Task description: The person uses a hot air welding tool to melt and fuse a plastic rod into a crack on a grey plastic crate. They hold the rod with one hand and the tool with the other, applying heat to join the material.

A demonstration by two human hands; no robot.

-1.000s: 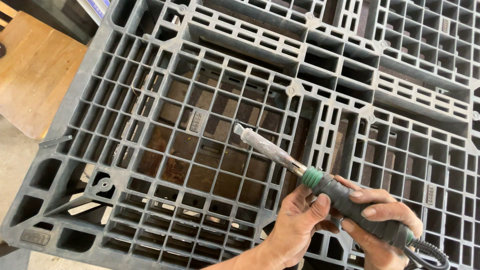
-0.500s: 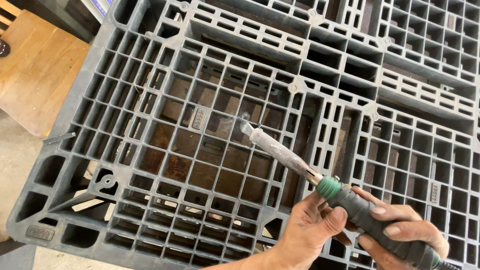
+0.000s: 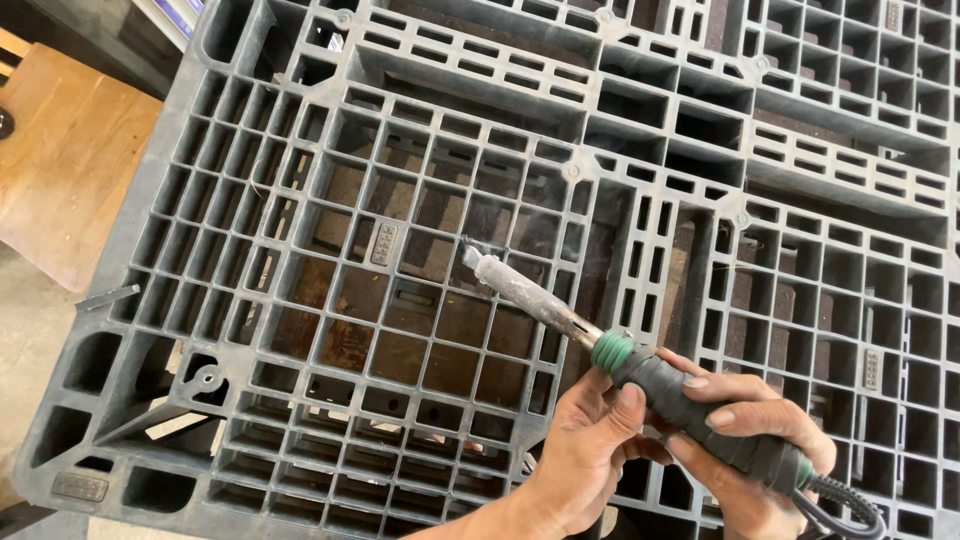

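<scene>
Soldering iron (image 3: pixel 640 370) gripped by both hands: right hand (image 3: pixel 745 450) wrapped on handle, left hand (image 3: pixel 590 440) fingers pinching near collar. Keep tip steady over pallet (image 3: pixel 250 200) rib, fingers behind collar.

Right hand (image 3: pixel 745 445): its wrist and heel are cut off by the bottom edge.
Black rubber-handled soldering iron (image 3: pixel 640 365): most of its grip is hidden under the right fingers.
Black coiled cord (image 3: pixel 850 505): leaves at the bottom edge behind that hand.
Left hand (image 3: pixel 585 450): forearm cropped below.
Grey plastic lattice pallet (image 3: pixel 300 200): runs past the top and right edges beyond both hands.
Iron tip: too blurred to tell whether it touches a rib.
</scene>
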